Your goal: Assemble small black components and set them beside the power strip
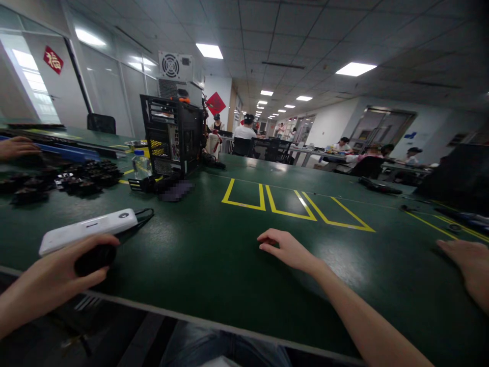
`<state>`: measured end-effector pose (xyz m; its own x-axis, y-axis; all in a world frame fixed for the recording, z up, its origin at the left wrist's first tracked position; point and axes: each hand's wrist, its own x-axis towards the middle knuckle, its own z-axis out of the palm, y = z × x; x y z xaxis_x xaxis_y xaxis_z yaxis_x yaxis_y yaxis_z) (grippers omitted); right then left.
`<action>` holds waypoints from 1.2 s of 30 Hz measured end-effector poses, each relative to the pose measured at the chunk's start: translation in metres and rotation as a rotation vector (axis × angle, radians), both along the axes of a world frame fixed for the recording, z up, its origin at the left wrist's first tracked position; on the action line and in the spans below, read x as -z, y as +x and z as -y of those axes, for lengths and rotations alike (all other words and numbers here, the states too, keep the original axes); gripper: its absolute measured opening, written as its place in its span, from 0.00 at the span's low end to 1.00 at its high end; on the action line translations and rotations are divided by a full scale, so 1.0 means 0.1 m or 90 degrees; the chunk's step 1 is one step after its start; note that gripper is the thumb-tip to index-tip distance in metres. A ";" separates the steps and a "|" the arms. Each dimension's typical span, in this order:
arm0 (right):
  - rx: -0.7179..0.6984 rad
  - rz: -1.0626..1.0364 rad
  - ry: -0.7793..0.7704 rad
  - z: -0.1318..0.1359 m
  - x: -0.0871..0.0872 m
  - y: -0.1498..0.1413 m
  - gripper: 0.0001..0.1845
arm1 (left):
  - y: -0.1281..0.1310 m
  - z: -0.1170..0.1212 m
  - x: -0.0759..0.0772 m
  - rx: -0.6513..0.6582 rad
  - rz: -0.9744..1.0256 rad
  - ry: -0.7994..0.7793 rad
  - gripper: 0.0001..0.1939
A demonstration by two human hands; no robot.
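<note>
My left hand [57, 278] is at the lower left near the table's front edge, its fingers curled round a small black rounded object [95, 257]. Just behind it lies a white power bank [88, 228] with a black cable [142, 216] at its far end. My right hand [286, 250] rests on the green table mat [214, 255] in the middle, palm down with fingers stretched forward and holding nothing. It lies just in front of the yellow taped boxes [290, 204].
An open black computer case [173, 135] stands at the back left, beside a water bottle [140, 164] and several small black parts [82, 178]. Another person's hand [469, 267] rests at the right edge, and another [17, 148] at the far left. People sit at distant tables.
</note>
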<state>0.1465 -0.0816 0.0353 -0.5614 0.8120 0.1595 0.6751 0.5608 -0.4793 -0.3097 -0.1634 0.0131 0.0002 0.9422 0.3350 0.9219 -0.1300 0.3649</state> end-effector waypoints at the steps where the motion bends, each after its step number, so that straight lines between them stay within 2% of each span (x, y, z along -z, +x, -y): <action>1: 0.001 0.004 0.001 0.00 0.00 0.00 0.13 | 0.07 -0.02 -0.01 0.017 -0.016 -0.021 0.19; 6: -0.001 0.011 0.004 -0.01 0.01 0.00 0.13 | 0.27 -0.10 -0.07 0.071 -0.037 -0.075 0.19; 9: 0.000 0.000 0.001 -0.02 0.02 0.00 0.13 | 0.49 -0.18 -0.17 0.119 -0.026 -0.100 0.20; 11: 0.003 -0.022 -0.008 -0.02 0.04 -0.01 0.13 | 0.76 -0.27 -0.27 0.179 -0.004 -0.107 0.21; 15: 0.021 -0.106 -0.055 -0.05 0.09 -0.08 0.13 | 1.47 -0.58 -0.46 0.317 0.032 -0.043 0.23; 18: 0.053 -0.210 -0.122 -0.12 0.16 -0.13 0.15 | 2.01 -0.85 -0.51 0.424 0.028 -0.018 0.29; 20: 0.070 -0.316 -0.202 -0.19 0.20 -0.15 0.18 | 2.34 -1.02 -0.50 0.475 -0.001 0.015 0.30; 22: 0.098 -0.426 -0.263 -0.27 0.23 -0.14 0.19 | 2.61 -1.16 -0.45 0.490 -0.030 0.061 0.29; 26: 0.179 -0.572 -0.261 -0.46 0.28 -0.05 0.19 | 2.99 -1.37 -0.30 0.480 -0.071 0.143 0.26; 30: 0.148 -0.612 -0.253 -0.60 0.33 0.08 0.22 | 3.13 -1.50 -0.15 0.479 -0.093 0.176 0.26; 36: 0.098 -0.543 -0.207 -0.67 0.38 0.19 0.23 | 3.11 -1.60 -0.03 0.576 -0.008 0.159 0.30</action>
